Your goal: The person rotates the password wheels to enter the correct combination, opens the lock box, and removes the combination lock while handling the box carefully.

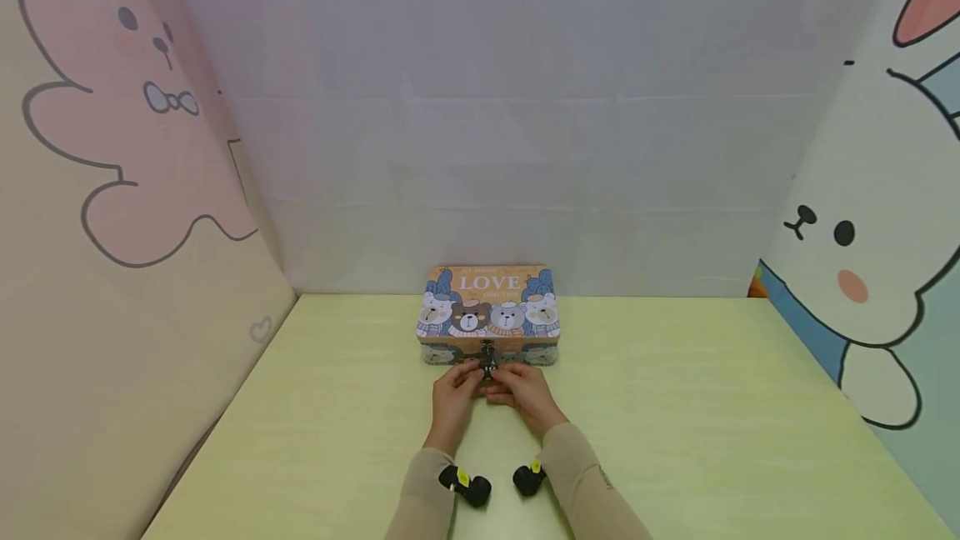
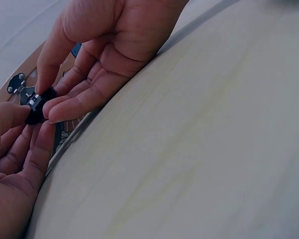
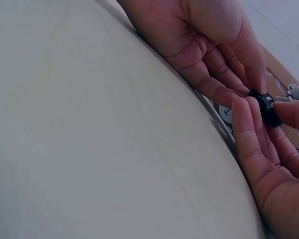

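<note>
A small black combination padlock [image 1: 488, 371] with number dials is at the front clasp of a tin box [image 1: 487, 307] printed with bears and the word LOVE. My left hand [image 1: 453, 402] pinches the padlock from its left side, and my right hand [image 1: 527, 397] pinches it from the right. In the left wrist view the thumbs meet the padlock [image 2: 36, 105] close to its dials, with the other fingers curled beneath. The silver clasp [image 3: 295, 92] shows beside the padlock in the right wrist view. Fingers cover part of the padlock's body.
The box stands shut at the back of a pale yellow-green table [image 1: 660, 407], close to the white backdrop [image 1: 525, 123]. Side panels with a cartoon pink bear [image 1: 150, 165] and a white rabbit [image 1: 862, 190] flank the table. Black wrist cameras [image 1: 472, 490] are on both sleeves.
</note>
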The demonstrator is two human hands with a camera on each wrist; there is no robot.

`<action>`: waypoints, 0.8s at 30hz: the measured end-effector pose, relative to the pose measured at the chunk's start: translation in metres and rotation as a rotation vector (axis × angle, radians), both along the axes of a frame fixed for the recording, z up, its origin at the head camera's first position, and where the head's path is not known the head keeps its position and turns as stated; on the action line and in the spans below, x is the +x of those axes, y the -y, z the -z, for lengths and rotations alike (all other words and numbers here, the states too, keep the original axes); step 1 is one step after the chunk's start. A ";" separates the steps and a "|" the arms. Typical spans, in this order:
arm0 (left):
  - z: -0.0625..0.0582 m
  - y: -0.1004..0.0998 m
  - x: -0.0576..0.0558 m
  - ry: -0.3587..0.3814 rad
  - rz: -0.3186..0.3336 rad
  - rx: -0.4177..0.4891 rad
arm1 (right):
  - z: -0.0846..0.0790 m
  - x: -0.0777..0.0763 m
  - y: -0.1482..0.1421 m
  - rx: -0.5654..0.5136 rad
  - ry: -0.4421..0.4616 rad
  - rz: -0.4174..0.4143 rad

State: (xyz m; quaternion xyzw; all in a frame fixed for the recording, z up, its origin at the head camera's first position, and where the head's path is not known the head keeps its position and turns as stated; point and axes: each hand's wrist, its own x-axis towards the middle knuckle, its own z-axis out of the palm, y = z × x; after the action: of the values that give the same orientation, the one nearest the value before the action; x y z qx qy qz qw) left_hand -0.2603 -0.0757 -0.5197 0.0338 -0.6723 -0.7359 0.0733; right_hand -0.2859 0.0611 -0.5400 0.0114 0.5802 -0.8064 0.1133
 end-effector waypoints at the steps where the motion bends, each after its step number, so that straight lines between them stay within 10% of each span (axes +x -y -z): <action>1: 0.000 0.000 0.000 -0.001 -0.001 -0.005 | 0.000 0.000 0.000 0.001 0.002 -0.001; 24: -0.006 -0.001 0.005 -0.016 -0.010 -0.030 | 0.000 0.001 0.000 -0.003 0.012 0.000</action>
State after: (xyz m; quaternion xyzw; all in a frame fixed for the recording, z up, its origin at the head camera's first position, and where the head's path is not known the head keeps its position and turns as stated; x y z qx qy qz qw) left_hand -0.2555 -0.0745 -0.5141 0.0303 -0.6824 -0.7256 0.0830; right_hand -0.2853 0.0607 -0.5399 0.0161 0.5785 -0.8071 0.1169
